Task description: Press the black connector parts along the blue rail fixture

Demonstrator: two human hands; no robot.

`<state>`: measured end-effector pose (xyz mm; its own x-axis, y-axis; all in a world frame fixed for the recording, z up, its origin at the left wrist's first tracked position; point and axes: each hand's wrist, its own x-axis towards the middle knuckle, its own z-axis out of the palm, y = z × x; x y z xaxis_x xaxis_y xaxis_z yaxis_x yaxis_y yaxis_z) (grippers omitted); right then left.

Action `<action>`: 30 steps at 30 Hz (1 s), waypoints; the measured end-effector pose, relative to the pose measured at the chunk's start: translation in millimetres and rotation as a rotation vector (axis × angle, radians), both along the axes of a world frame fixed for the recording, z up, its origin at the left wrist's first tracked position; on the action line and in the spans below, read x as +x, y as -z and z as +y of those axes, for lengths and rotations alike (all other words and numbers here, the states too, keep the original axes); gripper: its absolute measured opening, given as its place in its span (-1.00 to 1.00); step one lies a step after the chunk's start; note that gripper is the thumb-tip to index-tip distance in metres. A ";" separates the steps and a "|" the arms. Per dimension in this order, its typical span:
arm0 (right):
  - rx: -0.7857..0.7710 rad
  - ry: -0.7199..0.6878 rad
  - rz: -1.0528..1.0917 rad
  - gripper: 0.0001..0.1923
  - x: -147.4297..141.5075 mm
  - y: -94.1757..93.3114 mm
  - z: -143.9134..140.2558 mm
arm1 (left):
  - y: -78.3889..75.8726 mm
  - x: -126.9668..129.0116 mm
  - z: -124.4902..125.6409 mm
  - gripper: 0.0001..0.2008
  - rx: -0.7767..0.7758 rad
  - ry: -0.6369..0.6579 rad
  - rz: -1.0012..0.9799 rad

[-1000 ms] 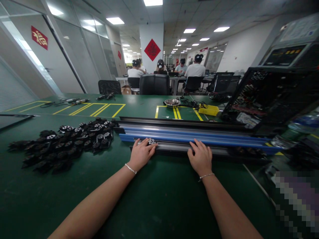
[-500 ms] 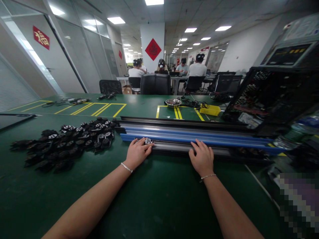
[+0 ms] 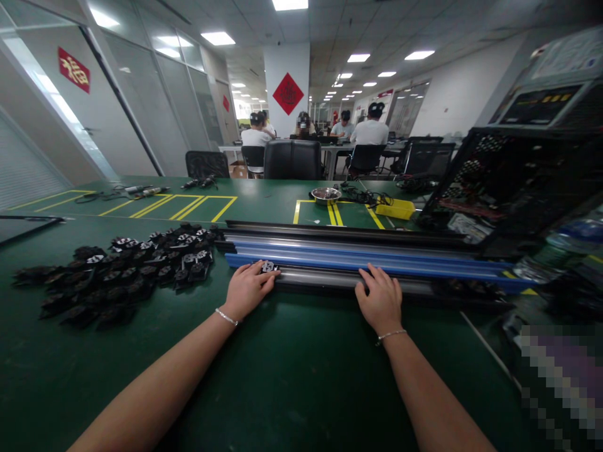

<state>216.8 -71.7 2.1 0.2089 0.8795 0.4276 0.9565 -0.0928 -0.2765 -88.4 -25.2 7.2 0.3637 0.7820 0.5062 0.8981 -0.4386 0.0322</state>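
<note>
My left hand [image 3: 245, 287] is closed on a small black part [image 3: 268, 267] with a grey round piece on top, at the left end of a long dark rail [image 3: 313, 276]. Thumb and fingers lie at the part's sides; its underside is hidden. Farther right, my right hand [image 3: 380, 297] rests on the same rail, fingers stretched and apart. Right behind lies a long blue rail [image 3: 325, 262], with a black rail [image 3: 339, 232] beyond it. To the left of my left hand spreads a pile of similar black parts [image 3: 136, 270].
At right stand an opened black computer case [image 3: 471, 182] and a plastic bottle [image 3: 556, 251]. A metal bowl [image 3: 326, 196], a yellow tray [image 3: 396, 209] and cables [image 3: 362, 193] lie at the back of the green table [image 3: 292, 376]. People sit at a far table.
My left hand and the small black part have moved left along the dark rail. My right hand stays at about the same place on it. The view has shifted slightly.
</note>
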 end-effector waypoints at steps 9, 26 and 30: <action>0.016 -0.001 -0.008 -0.54 1.4 4.1 1.3 | 0.2 -14.3 1.6 -0.69 0.027 -0.033 0.059; 0.016 -0.011 -0.003 -0.54 1.9 3.5 1.3 | 1.0 -19.8 2.9 -0.71 0.017 0.007 -0.009; 0.003 -0.004 0.004 -0.54 1.4 2.5 1.0 | 1.0 -21.5 3.8 -0.71 0.025 0.014 0.008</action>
<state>218.2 -70.6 -0.5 0.2073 0.8788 0.4298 0.9558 -0.0883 -0.2804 -109.9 -21.4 6.1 0.3787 0.7639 0.5226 0.8919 -0.4520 0.0142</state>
